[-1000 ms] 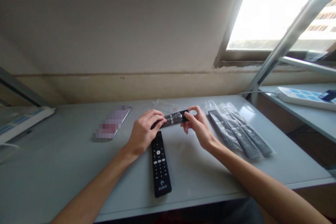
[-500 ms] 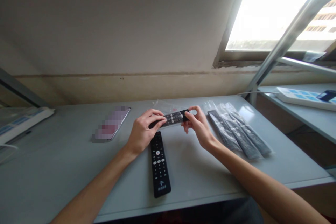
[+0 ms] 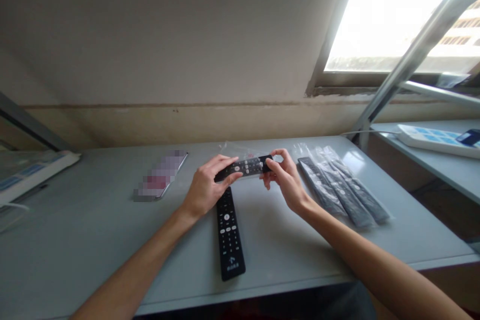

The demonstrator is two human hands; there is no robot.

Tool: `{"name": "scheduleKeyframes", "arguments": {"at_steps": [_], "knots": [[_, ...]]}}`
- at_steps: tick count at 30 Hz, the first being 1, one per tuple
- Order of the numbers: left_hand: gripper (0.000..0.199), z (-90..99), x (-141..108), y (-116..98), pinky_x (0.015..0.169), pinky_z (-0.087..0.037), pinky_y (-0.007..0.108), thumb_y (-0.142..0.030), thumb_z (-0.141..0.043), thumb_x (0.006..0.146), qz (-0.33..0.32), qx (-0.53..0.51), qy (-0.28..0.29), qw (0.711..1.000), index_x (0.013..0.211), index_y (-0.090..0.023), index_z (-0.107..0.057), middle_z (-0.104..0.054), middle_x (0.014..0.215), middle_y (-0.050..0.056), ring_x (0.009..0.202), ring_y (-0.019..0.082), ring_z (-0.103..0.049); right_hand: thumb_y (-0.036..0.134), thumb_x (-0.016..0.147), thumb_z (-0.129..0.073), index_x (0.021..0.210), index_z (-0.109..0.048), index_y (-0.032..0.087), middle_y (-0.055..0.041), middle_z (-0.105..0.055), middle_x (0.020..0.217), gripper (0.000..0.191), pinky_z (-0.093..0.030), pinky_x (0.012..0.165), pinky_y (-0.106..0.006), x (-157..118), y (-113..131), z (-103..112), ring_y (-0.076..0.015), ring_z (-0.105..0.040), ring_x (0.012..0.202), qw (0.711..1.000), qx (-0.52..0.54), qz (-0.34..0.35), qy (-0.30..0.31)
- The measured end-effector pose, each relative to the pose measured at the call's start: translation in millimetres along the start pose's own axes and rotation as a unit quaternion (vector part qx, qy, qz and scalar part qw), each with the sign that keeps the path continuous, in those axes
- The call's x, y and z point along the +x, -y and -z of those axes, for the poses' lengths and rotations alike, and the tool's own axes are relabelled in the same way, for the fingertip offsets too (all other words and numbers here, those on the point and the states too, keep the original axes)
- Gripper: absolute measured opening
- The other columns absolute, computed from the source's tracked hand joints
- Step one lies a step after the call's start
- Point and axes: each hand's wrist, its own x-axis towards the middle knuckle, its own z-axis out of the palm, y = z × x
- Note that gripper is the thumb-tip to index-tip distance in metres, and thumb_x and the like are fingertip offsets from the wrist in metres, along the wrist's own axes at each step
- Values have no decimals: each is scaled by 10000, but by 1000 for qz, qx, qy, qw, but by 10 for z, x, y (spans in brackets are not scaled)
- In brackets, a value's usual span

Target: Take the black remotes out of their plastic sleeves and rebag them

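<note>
Between both hands a black remote control [image 3: 247, 166] is held crosswise above the table, buttons up, partly covered by a clear plastic sleeve [image 3: 240, 150]. My left hand [image 3: 210, 180] is closed on its left end, thumb along the near edge and fingers over the far edge. Pinching the bare right end is my right hand [image 3: 285, 177], thumb on top and fingers beneath. A second black remote [image 3: 228, 240], unwrapped and face up, lies on the table just below the left hand, its far end partly hidden. Right of the right hand lie several plastic-wrapped remotes [image 3: 341, 187] side by side.
A phone [image 3: 167, 175], partly pixelated, lies left on the grey table [image 3: 93, 240]. White boxes sit at the far left [image 3: 45, 172] and on a side table at the right [image 3: 438, 140]. A metal post [image 3: 386, 95] rises near the window.
My left thumb and fingers have spread apart a little on the wrapped remote, showing more of its buttons. My right hand keeps its pinch; the view has shifted slightly.
</note>
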Motion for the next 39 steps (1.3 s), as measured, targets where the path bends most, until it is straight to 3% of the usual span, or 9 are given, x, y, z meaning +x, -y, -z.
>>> {"name": "scheduleKeyframes", "arguments": {"at_steps": [4,15,28,39], "knots": [[480,-15,-24,41,964,-534,384,-490,-742,917,-25,49,15,998,1314,-225,-697,-732,1142,83,1075,260,-695,490,932,-670,1053,-403,267,62,-672,613,368,-447,467,-250,-4,12,-9,-146,-573,458,1000,3,0,3],[391,-38,-46,19,948,-532,361,-444,-701,961,-64,69,16,995,1275,-212,-701,-728,1114,76,1053,240,-693,543,926,-685,952,-319,286,87,-645,581,448,-438,456,-229,-26,19,-65,-133,-566,437,999,7,-11,37],[367,-11,-52,42,922,-551,359,-436,-714,953,-75,94,-18,993,1236,-202,-724,-732,1092,78,1021,241,-702,533,951,-657,892,-474,242,55,-613,640,349,-452,462,-217,-24,66,-36,-113,-565,513,999,-22,-9,34],[396,34,-12,13,880,-547,392,-399,-673,986,-145,173,3,974,1293,-149,-678,-741,1107,114,978,253,-683,506,946,-683,916,-454,248,77,-611,588,346,-443,460,-220,-43,-2,-73,-107,-554,467,998,-22,25,47]]}}
